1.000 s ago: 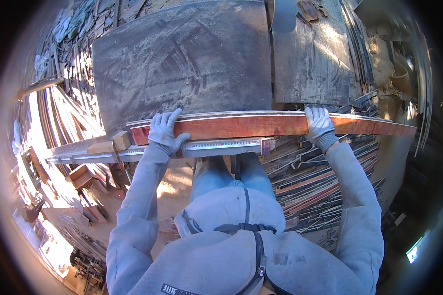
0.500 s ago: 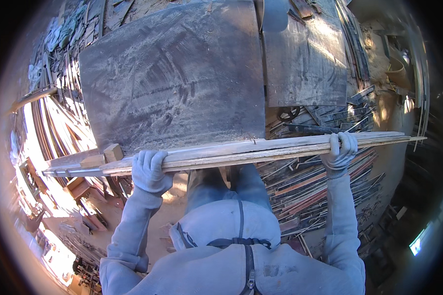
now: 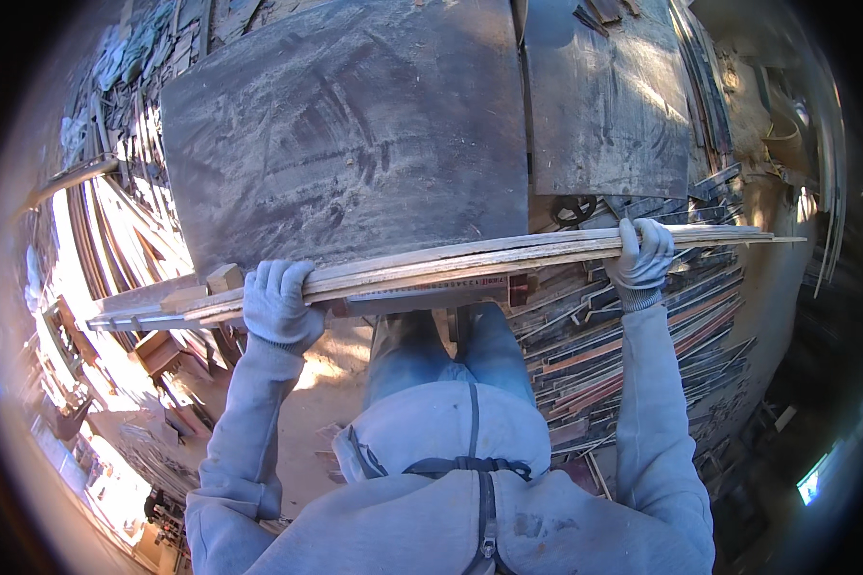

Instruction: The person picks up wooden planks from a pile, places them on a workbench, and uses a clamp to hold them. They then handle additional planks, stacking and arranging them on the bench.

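Note:
A bundle of long, thin wooden strips (image 3: 470, 255) stretches across in front of me, its right end higher in view than its left. My left hand (image 3: 281, 305), in a pale work glove, is closed round the bundle toward its left end. Farther along, my gloved right hand (image 3: 641, 253) grips it too, fingers over the top. The bundle crosses the near edge of a dusty dark metal table (image 3: 355, 144). Beside my left hand, a small wood block (image 3: 224, 278) rests by a metal rail (image 3: 129, 321). The palms and thumbs are largely hidden.
A second dusty panel (image 3: 609, 115) lies to the right of the table, with a dark handwheel (image 3: 573, 210) below it. Many strips (image 3: 633, 355) are stacked under my right arm. More pale strips (image 3: 115, 235) lean at the left. A ruler scale (image 3: 451, 285) shows beneath the bundle.
Both hands have carried the strip bundle slightly away from me and to the left, the right end rising more in view. The ruler scale below now shows.

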`<action>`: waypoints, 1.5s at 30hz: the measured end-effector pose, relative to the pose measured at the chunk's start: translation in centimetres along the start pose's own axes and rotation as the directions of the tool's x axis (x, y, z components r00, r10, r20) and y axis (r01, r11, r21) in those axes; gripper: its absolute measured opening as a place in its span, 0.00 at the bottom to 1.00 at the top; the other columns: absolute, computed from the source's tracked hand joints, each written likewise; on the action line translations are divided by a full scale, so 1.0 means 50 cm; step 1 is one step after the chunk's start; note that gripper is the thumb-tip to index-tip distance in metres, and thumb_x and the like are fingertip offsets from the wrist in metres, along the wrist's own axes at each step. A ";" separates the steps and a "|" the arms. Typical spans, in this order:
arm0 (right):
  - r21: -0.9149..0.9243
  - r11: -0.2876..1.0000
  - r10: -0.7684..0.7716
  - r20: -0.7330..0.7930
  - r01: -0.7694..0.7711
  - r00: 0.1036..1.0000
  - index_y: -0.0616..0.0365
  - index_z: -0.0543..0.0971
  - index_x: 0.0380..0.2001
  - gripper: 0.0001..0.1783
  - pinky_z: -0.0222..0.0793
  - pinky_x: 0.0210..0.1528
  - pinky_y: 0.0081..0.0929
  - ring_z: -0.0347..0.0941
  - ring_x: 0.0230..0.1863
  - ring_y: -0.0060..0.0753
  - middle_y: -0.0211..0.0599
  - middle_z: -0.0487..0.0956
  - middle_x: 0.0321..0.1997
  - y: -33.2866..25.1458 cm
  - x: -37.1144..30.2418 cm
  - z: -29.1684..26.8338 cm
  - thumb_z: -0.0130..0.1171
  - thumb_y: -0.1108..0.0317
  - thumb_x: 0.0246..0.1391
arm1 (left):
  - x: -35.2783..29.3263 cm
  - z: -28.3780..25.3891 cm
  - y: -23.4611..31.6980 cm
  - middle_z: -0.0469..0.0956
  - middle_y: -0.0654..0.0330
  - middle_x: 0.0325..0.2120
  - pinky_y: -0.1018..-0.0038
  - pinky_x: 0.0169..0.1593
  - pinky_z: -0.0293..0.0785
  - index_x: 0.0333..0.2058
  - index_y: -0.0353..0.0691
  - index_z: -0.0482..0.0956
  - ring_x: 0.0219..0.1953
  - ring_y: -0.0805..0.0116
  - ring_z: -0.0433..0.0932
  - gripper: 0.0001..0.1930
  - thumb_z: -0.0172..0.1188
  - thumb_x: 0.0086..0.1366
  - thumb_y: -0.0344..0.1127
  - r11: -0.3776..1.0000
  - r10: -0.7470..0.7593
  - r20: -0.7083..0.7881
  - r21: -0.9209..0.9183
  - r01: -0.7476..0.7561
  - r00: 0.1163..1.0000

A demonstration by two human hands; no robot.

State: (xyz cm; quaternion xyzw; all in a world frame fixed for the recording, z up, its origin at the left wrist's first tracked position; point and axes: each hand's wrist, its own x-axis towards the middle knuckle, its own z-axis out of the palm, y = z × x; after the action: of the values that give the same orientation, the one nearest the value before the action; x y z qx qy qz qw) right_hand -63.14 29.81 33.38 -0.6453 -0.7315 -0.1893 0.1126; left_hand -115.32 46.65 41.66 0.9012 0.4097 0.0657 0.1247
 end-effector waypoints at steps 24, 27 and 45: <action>0.156 0.988 -0.043 0.248 0.004 0.968 0.48 0.76 0.42 0.19 0.71 0.36 0.46 0.72 0.39 0.47 0.36 0.73 0.37 0.056 0.010 0.101 0.64 0.72 0.43 | 0.090 0.248 -0.082 0.73 0.47 0.64 0.50 0.67 0.67 0.46 0.46 0.70 0.66 0.45 0.72 0.30 0.72 0.42 0.29 0.994 -0.105 -0.263 -0.053 0.094 0.959; 0.147 0.989 -0.020 0.350 -0.034 0.937 0.48 0.75 0.44 0.15 0.71 0.40 0.45 0.72 0.41 0.46 0.36 0.73 0.39 0.057 -0.008 0.106 0.59 0.69 0.52 | 0.087 0.237 -0.077 0.69 0.45 0.69 0.49 0.71 0.62 0.48 0.46 0.68 0.71 0.43 0.66 0.37 0.81 0.40 0.37 0.993 -0.101 -0.174 -0.085 0.087 0.979; 0.080 0.997 -0.052 0.807 -0.023 0.588 0.59 0.63 0.69 0.67 0.64 0.64 0.45 0.69 0.57 0.51 0.47 0.72 0.54 0.234 -0.032 0.100 0.85 0.55 0.22 | 0.141 0.214 -0.119 0.73 0.55 0.57 0.52 0.67 0.64 0.64 0.47 0.69 0.62 0.49 0.71 0.55 0.81 0.32 0.54 0.978 -0.014 0.306 0.203 -0.051 0.952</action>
State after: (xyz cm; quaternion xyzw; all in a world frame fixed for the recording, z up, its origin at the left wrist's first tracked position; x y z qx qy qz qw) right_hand -50.96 31.62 29.74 -0.6496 -0.7152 0.1536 -0.2070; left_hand -112.65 53.89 29.83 0.9125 0.3815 -0.1166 0.0910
